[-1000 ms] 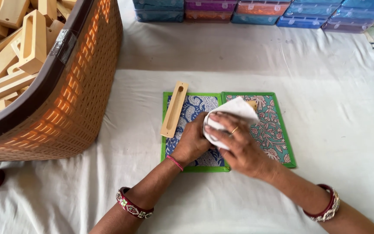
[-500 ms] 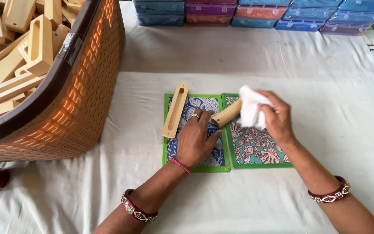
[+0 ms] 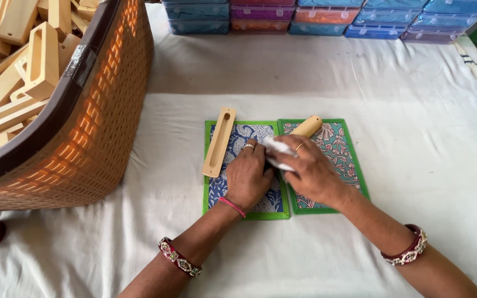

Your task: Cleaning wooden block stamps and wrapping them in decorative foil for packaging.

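Both hands [image 3: 282,171] press white cloth [image 3: 278,149] onto wooden piece [image 3: 306,127]

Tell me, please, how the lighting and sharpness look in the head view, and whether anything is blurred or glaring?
Head view: soft, even daylight, weak shadows under the hands; sunlight glows warm through the basket wall; left hand, right hand and wooden piece are sharp; no glare on the cloth; edges bend slightly from the wide lens.
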